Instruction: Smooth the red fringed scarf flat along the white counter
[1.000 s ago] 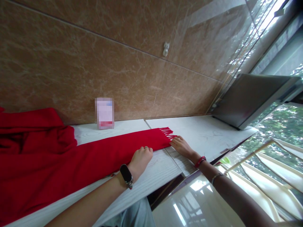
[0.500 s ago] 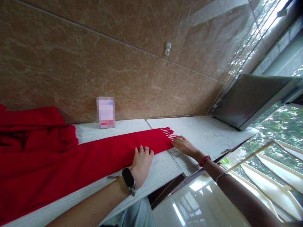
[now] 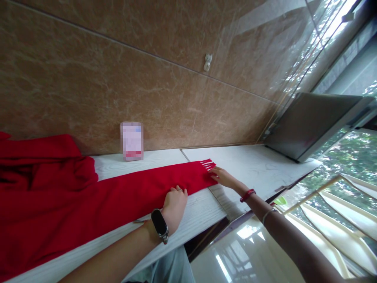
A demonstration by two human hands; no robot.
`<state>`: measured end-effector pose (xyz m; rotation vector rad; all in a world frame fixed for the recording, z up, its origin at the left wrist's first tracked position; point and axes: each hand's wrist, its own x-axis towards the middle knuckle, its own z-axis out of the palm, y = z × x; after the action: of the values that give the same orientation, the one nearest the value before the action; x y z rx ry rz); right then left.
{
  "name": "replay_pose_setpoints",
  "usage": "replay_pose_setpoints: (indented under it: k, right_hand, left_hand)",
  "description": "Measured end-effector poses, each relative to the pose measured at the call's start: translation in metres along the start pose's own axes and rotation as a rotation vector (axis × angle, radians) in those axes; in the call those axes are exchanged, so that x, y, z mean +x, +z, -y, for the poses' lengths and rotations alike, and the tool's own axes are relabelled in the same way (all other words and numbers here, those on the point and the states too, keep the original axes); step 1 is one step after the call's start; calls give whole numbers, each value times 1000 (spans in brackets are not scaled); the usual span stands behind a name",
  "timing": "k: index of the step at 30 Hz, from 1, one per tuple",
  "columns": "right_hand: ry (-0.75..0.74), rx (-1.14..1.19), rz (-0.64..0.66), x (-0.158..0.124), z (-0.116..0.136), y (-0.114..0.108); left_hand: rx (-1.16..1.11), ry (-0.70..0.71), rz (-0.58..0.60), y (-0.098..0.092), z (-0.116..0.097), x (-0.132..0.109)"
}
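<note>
Along the near edge of the white tabletop (image 3: 250, 167), the red cloth (image 3: 123, 196) lies as a long flat strip, its long axis roughly parallel to that edge. From the hands, the main length extends to the left, out of view; the fringe (image 3: 207, 164) terminates the right end, which crosses a panel seam (image 3: 218, 202).

The right hand (image 3: 224, 177) is nearer the fringe and touches the near corner of that end. The left hand (image 3: 175, 208) rests on the near long border, farther left. Its fingers are bent over the cloth; the right fingers are slightly bent. Whether either hand grips cannot be determined.

A bunched red heap (image 3: 59, 145) lies toward the wall-side edge, left of both hands. A blurred card-like item (image 3: 132, 142) stands at the wall-side edge, well apart from both hands
</note>
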<state>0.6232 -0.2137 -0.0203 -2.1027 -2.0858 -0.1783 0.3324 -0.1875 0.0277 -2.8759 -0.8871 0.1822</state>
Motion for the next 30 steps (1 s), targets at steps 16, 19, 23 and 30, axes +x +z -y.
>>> replay_pose_setpoints:
  k: [16, 19, 23, 30]
  right_hand:
    - [108, -33, -64, 9, 6, 9]
    - [151, -37, -74, 9, 2, 14]
    - [154, -34, -124, 4, -1, 4]
    - [-186, 93, 5, -18, 20, -17]
  left_hand:
    - [-104, 65, -157, 17, 6, 4]
    - [-177, 51, -63, 25, 10, 7]
    - [-196, 52, -30, 24, 11, 7]
    - [-169, 66, -31, 21, 12, 5]
